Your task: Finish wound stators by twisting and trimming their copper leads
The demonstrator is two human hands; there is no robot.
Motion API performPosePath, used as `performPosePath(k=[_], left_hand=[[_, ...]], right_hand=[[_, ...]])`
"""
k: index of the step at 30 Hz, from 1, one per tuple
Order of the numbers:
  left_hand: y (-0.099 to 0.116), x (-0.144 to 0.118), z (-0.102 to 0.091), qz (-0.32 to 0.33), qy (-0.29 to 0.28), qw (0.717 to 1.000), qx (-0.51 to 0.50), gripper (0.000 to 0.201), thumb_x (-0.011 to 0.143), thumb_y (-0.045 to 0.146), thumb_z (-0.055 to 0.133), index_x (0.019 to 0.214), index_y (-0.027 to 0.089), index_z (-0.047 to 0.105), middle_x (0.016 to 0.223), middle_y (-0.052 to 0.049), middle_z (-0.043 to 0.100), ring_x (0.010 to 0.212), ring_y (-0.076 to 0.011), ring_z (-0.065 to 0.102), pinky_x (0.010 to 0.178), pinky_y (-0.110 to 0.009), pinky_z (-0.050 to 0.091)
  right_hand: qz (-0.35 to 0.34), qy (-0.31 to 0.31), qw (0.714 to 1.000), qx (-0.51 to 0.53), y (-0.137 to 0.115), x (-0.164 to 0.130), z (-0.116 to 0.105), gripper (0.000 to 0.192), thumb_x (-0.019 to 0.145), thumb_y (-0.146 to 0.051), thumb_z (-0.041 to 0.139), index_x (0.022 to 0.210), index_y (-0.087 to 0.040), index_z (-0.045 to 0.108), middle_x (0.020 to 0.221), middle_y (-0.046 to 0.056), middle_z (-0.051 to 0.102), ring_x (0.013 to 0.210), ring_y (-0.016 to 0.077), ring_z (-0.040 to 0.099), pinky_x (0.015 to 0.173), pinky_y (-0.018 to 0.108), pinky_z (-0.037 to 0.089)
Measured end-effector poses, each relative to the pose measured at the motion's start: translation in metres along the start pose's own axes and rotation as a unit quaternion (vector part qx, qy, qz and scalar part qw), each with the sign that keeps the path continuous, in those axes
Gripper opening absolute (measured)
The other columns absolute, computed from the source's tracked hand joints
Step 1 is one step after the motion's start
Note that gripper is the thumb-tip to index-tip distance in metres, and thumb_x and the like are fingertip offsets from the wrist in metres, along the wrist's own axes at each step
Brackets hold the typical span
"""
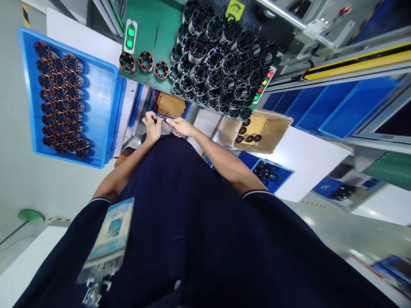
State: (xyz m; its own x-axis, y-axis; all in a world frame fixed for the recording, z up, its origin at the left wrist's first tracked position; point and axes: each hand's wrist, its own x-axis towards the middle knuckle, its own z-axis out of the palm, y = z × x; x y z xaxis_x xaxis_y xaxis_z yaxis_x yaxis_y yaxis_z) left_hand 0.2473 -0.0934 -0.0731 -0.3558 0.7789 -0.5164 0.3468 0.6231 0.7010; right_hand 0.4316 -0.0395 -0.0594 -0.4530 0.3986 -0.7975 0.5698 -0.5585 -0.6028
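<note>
My left hand [153,126] is closed, its fingers pinched around a small dark piece [156,119] that is too small to make out. Just beside it, my right hand [181,127] grips a thin grey hand tool [172,127], whose tip points toward the left hand. Both hands are close together in front of my waist, below the green bench top [141,25]. Along the bench's near edge stand copper-wound motor stators [145,62]. Right of them, many black stator cores [199,49] without visible copper are stacked in rows.
A blue tray [99,107] with rows of copper-wound stators lies at left. Beyond my hands is a bin with brown cardboard [171,106]. An open carton [269,128] holding several black cores sits at right, near a blue crate [282,179]. Button boxes [130,36] flank the bench.
</note>
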Motion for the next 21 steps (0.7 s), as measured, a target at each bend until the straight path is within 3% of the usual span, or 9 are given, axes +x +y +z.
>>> performPosePath(k=[5,11,16,21], left_hand=[[-0.012,0.028,0.027,-0.109,0.023,0.994,-0.017,0.044,0.106,0.007,0.076,0.108,0.032,0.04,0.136,-0.013,0.065,0.148,-0.0347,0.056,0.141,-0.05,0.051],[-0.016,0.057,0.042,-0.145,0.044,0.988,-0.025,0.047,0.108,0.012,0.081,0.108,0.032,0.04,0.148,-0.018,0.066,0.16,-0.0378,0.055,0.146,-0.057,0.045],[-0.017,0.072,0.037,-0.135,0.026,0.99,-0.016,0.043,0.108,0.015,0.083,0.112,0.033,0.044,0.144,-0.016,0.067,0.161,-0.0381,0.053,0.148,-0.061,0.044],[-0.014,0.05,0.011,-0.068,-0.012,0.998,0.004,0.039,0.11,0.017,0.081,0.113,0.032,0.044,0.145,-0.017,0.069,0.156,-0.0383,0.055,0.15,-0.062,0.043]], right_hand=[[0.059,-0.041,0.997,0.006,0.017,0.051,-0.016,0.062,0.138,-0.067,0.054,0.115,-0.018,0.085,0.055,-0.008,0.057,0.044,0.0122,0.05,0.047,0.022,0.045],[0.078,-0.08,0.994,-0.001,0.015,0.092,-0.045,0.07,0.133,-0.078,0.061,0.113,-0.017,0.089,0.059,-0.004,0.059,0.048,0.0132,0.049,0.049,0.026,0.042],[0.063,-0.075,0.995,0.014,0.007,0.113,-0.053,0.068,0.128,-0.08,0.073,0.108,-0.017,0.087,0.06,-0.004,0.059,0.049,0.0117,0.048,0.051,0.026,0.038],[0.037,-0.026,0.998,0.051,0.002,0.097,-0.04,0.061,0.131,-0.073,0.072,0.115,-0.016,0.081,0.067,-0.003,0.066,0.055,0.0121,0.056,0.054,0.024,0.042]])
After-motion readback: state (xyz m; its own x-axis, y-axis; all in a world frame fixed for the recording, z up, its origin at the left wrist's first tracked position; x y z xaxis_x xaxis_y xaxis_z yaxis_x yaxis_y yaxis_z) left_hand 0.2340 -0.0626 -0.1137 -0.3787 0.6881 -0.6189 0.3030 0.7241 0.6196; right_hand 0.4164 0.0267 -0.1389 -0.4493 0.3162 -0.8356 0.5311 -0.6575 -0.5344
